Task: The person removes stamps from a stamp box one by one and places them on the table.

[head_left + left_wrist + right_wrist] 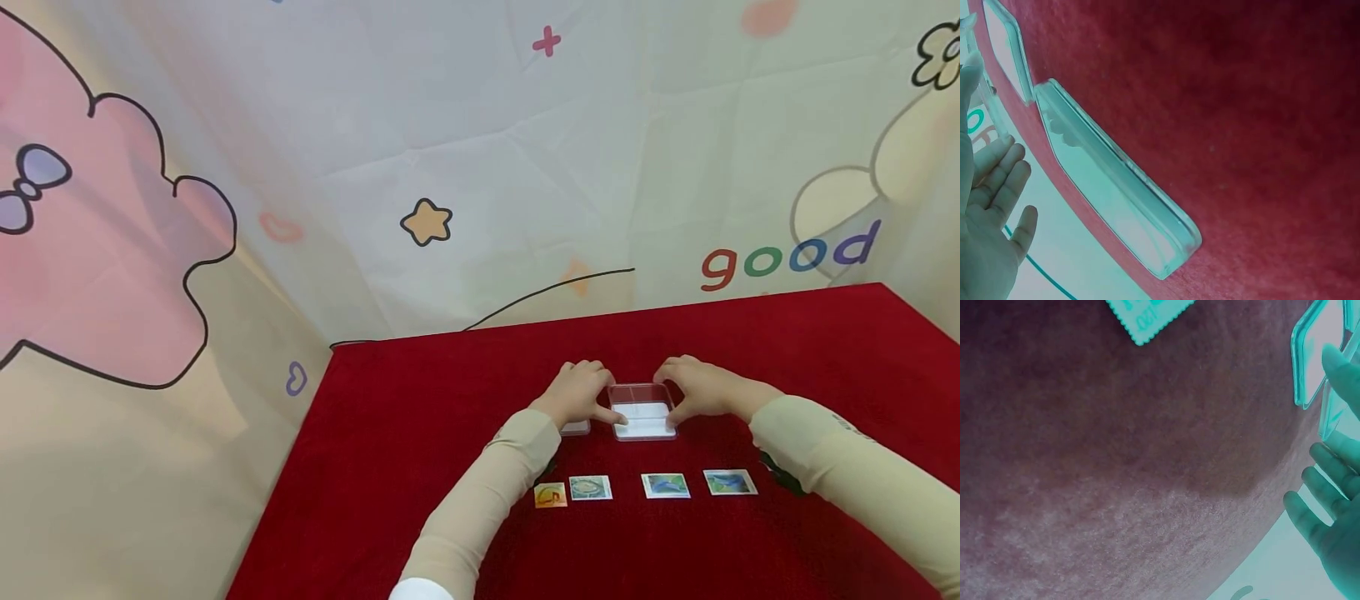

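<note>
Both hands hold a clear plastic lid [632, 391] between them, upright or tilted, over the far edge of a clear box with a white inside [645, 432]. My left hand [579, 393] grips the lid's left side, thumb toward me and fingers behind. On the opposite side my right hand [699, 390] pinches it the same way. In the right wrist view the lid [1333, 414] shows between thumb and fingers, just beyond the box [1310, 353]. A second clear box [1116, 181] lies on the cloth beside my left hand, partly hidden by it in the head view.
Several stamps lie in a row nearer me: an orange one [551, 495], a pale green one [590, 487] and two blue-green ones, such as the rightmost stamp [730, 482]. Dark red cloth [420, 433] covers the table. A printed curtain [487, 167] hangs behind it.
</note>
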The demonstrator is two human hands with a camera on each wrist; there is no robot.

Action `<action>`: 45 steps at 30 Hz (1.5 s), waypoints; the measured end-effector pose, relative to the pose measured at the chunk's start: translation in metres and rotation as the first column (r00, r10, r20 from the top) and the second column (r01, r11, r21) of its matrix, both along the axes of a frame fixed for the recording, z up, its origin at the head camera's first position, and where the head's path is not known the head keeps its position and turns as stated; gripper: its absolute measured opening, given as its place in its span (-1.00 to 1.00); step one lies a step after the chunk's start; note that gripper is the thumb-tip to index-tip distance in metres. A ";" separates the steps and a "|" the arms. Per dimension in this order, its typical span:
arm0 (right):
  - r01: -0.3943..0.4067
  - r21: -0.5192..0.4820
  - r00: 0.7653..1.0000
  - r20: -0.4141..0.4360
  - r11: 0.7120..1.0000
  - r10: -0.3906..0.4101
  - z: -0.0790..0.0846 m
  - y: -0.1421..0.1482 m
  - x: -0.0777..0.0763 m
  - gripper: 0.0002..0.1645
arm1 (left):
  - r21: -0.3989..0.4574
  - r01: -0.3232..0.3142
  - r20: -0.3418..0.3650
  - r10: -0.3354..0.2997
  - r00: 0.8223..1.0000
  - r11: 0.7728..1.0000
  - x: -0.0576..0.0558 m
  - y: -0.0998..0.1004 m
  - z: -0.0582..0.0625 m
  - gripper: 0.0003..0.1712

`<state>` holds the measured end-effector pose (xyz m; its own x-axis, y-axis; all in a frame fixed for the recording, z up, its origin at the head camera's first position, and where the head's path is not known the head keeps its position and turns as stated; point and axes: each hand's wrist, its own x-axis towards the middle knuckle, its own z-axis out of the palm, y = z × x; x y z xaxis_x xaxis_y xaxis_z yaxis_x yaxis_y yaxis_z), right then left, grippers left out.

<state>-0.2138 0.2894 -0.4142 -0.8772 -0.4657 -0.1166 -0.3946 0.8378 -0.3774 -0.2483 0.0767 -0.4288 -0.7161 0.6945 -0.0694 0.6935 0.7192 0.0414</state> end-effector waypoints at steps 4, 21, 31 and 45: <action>-0.021 0.002 1.000 0.008 1.000 0.021 -0.001 0.000 0.001 -0.32 | -0.009 0.010 0.013 -0.010 1.000 1.000 0.001 -0.001 -0.002 -0.34; -0.037 0.011 0.999 0.010 0.999 0.037 -0.007 -0.001 0.008 -0.35 | -0.034 0.018 0.027 -0.017 0.999 0.999 0.008 -0.001 -0.006 -0.38; -0.054 0.038 0.998 -0.020 0.998 0.055 -0.008 -0.001 0.010 -0.35 | -0.047 0.030 0.019 -0.029 0.999 0.998 0.008 -0.002 -0.006 -0.37; -0.050 0.031 0.998 -0.031 0.998 0.051 -0.010 -0.002 0.015 -0.33 | -0.037 0.014 0.023 -0.013 1.000 0.999 0.012 -0.001 -0.011 -0.37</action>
<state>-0.1993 0.2871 -0.4246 -0.8560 -0.5065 -0.1040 -0.4482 0.8271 -0.3392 -0.2365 0.0755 -0.4397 -0.7048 0.7006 -0.1115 0.7022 0.7113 0.0308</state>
